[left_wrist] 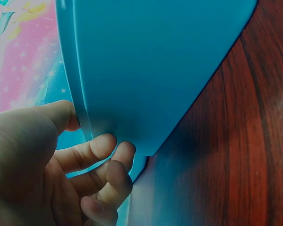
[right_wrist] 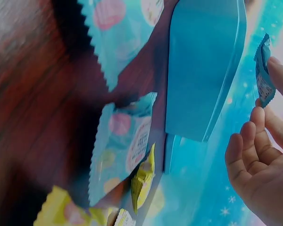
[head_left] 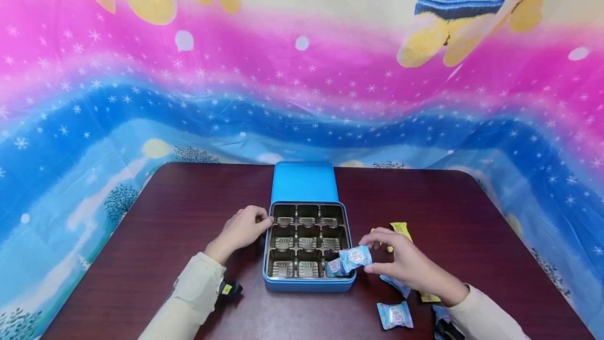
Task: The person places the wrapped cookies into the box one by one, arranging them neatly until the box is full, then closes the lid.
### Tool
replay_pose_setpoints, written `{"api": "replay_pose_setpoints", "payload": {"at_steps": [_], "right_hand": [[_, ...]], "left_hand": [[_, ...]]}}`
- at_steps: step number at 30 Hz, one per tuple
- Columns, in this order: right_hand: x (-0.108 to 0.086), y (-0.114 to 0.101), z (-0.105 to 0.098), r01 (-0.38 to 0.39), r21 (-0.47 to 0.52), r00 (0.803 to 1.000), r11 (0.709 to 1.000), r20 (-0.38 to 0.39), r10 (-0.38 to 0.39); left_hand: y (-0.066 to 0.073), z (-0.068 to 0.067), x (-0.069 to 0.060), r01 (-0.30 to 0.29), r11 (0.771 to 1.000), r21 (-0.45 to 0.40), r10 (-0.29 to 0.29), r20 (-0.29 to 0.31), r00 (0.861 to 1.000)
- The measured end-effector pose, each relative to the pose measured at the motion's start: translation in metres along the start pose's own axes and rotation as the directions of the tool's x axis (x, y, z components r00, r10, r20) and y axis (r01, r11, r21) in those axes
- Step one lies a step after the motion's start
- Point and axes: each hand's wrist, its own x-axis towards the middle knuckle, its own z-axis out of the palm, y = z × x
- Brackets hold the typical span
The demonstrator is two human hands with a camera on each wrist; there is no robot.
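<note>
While a loose blue packet (head_left: pixel 395 315) lies toward the near edge of the worktop (head_left: pixel 217 188), right of the blue box (head_left: pixel 309 286), I have the right hand (head_left: pixel 410 261) pinching a second packet (head_left: pixel 356 258), thumb against fingers, over the box's near right corner. That one sits left of the fingertips, long axis roughly left-right, partly hiding a third packet (head_left: pixel 334 268) in the corner compartment (head_left: pixel 329 254). Left hand (head_left: pixel 243 227), farther off, pinches the box's left rim near its far corner.
</note>
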Motion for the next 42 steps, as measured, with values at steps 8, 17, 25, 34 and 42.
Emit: {"api": "replay_pose_setpoints", "payload": {"at_steps": [8,17,25,34,42], "right_hand": [[0.004,-0.003,0.01,-0.008,0.032,1.0,0.999,0.012,0.008],[0.011,-0.009,0.019,0.009,0.011,1.0,1.0,0.021,-0.01],[0.018,-0.013,0.03,0.004,-0.04,0.999,0.999,0.034,-0.002],[0.024,-0.02,0.038,0.0,-0.049,1.0,0.999,0.025,0.002],[0.028,-0.025,0.047,-0.038,-0.097,0.999,0.995,-0.005,0.038]], "left_hand": [[0.0,0.0,0.0,0.004,1.0,0.0,-0.004,-0.001,1.0],[-0.002,0.0,0.002,0.007,1.0,0.002,-0.007,-0.004,1.0],[-0.003,0.0,0.002,0.008,1.0,-0.001,-0.008,-0.001,1.0],[-0.003,0.001,0.002,0.005,1.0,-0.003,-0.005,-0.006,1.0],[-0.002,0.002,0.002,0.012,1.0,0.003,-0.012,-0.006,1.0]]}}
